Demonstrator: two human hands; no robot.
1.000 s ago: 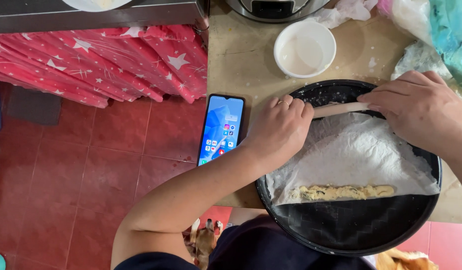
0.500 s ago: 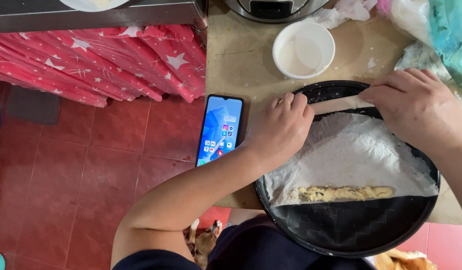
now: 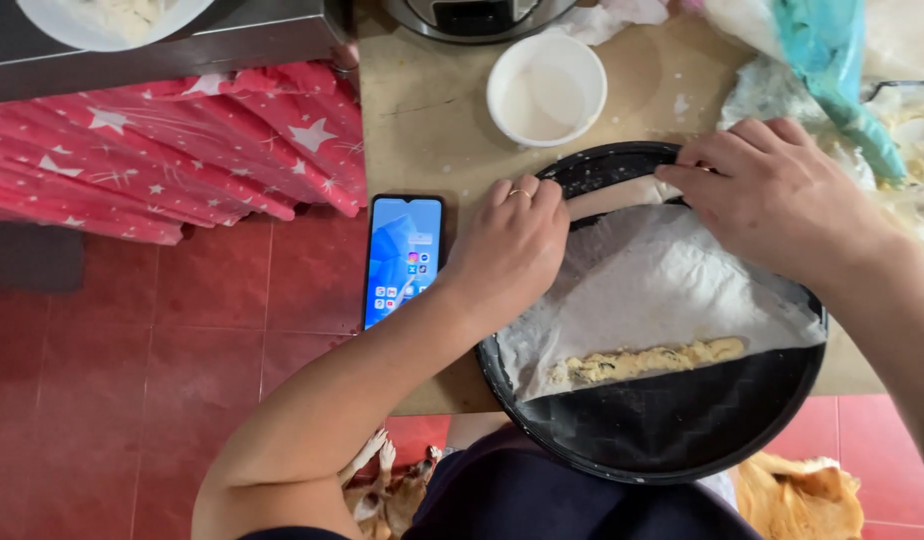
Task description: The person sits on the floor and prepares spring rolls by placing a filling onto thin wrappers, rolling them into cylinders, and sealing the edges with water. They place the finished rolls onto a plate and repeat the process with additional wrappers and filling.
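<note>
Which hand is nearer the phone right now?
Left. The left hand rests on the black tray's edge, just beside the phone; the right hand is across the tray, farther away.

Phone (image 3: 403, 259) at table edge — blue lit screen (small icons), upright rectangle.

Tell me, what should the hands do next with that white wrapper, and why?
Probably keep rolling the far edge toward the filling. Both the left hand and right hand press a rolled edge of the thin white sheet at the far rim of the black tray, and the yellow filling strip sits uncovered nearer.
</note>
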